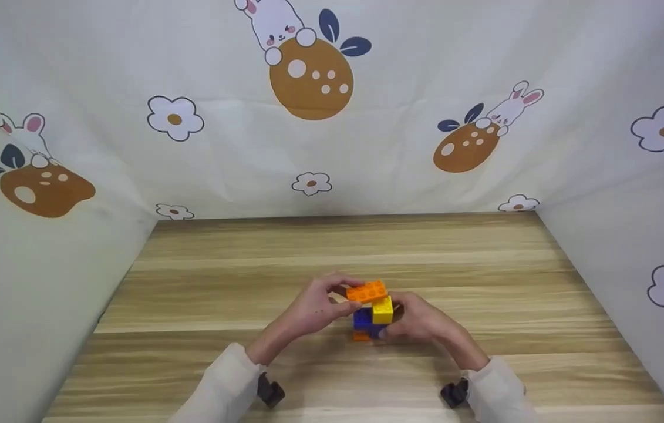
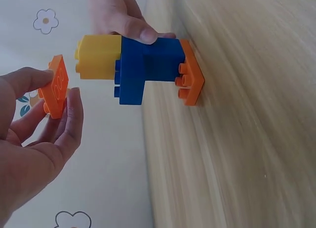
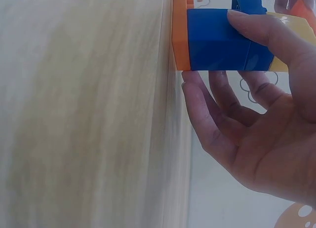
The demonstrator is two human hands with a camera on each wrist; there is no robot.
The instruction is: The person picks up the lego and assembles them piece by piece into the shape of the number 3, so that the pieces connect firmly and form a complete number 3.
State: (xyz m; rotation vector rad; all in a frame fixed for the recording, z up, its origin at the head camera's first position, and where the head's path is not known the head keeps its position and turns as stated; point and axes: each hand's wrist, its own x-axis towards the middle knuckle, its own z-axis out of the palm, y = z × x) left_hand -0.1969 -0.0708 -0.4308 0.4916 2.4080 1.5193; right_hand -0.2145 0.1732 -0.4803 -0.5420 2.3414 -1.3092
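A small stack of toy building bricks stands on the wooden table. At its bottom is a flat orange brick (image 2: 195, 75), with blue bricks (image 2: 132, 70) above it and a yellow brick (image 2: 100, 57) on top. My right hand (image 1: 422, 317) grips the stack from the right; in the right wrist view its thumb lies against the blue bricks (image 3: 217, 40). My left hand (image 1: 315, 302) pinches another flat orange brick (image 1: 368, 291) between thumb and fingers. In the left wrist view, this loose orange brick (image 2: 55, 87) is held above the yellow brick, apart from it.
The wood-grain table (image 1: 249, 247) is enclosed at the back and both sides by pale cloth (image 1: 226, 158) printed with rabbits, fruit and flowers. Black devices (image 1: 271, 392) sit at both wrists, by the white sleeves (image 1: 220, 382).
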